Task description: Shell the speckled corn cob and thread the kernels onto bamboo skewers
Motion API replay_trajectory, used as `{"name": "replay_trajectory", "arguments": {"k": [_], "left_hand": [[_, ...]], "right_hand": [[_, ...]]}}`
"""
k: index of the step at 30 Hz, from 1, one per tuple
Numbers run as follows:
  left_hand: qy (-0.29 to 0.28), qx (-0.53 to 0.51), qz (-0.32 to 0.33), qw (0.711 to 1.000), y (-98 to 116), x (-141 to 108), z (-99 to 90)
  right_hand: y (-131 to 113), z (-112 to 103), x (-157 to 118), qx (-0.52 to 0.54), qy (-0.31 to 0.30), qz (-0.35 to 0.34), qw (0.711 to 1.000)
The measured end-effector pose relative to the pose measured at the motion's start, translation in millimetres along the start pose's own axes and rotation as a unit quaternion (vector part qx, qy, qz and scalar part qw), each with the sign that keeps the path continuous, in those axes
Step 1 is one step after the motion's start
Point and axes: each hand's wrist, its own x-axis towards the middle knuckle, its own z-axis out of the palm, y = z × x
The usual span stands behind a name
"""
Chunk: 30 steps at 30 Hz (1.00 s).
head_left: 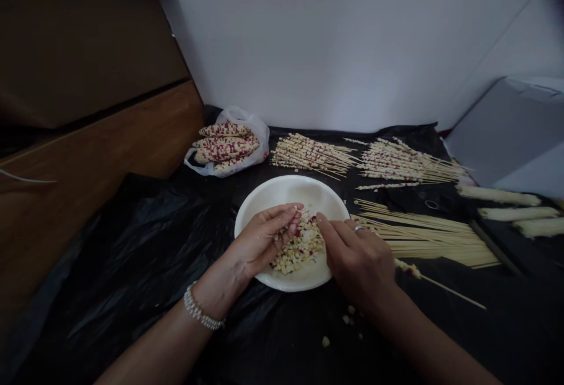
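My left hand (pixel 271 235) is over the white bowl (pixel 251 211), thumb and fingers pinched on a pale corn kernel (pixel 296 209). More kernels seem to lie in its curled fingers. Opposite it, my right hand (pixel 359 250) is closed over the bowl's right rim. It grips a bamboo skewer (pixel 453 292) threaded with kernels, whose bare end sticks out to the right past the wrist; the stretch under my palm is hidden. Loose yellow, white and dark red corn kernels (pixel 293 255) are heaped in the bowl below both hands.
Behind the bowl, a plastic bag (pixel 262 132) holds speckled corn cobs (pixel 227 149). Two piles of kernel-threaded skewers (pixel 308 153) (pixel 392 161) lie beside it. Bare skewers (pixel 440 238) and stripped cobs (pixel 520 213) are at right. Stray kernels (pixel 325 342) dot the black plastic sheet (pixel 145 255).
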Motion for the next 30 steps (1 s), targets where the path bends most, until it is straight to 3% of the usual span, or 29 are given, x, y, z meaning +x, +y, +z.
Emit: {"name": "replay_trajectory", "arguments": {"k": [7, 14, 30], "left_hand": [[0.003, 0.027, -0.03, 0.999, -1.9, -4.7, 8.4], [-0.021, -0.068, -0.048, 0.996, 10.4, -4.2, 6.5], [-0.009, -0.027, -0.018, 0.999, 5.1, -3.8, 3.5]], "right_hand": [[-3.4, 0.5, -0.8, -0.012, -0.022, 0.008, 1.0], [3.2, -0.4, -0.3, -0.004, -0.019, 0.028, 0.999], [0.3, 1.5, -1.3, 0.016, -0.027, 0.029, 0.999]]}}
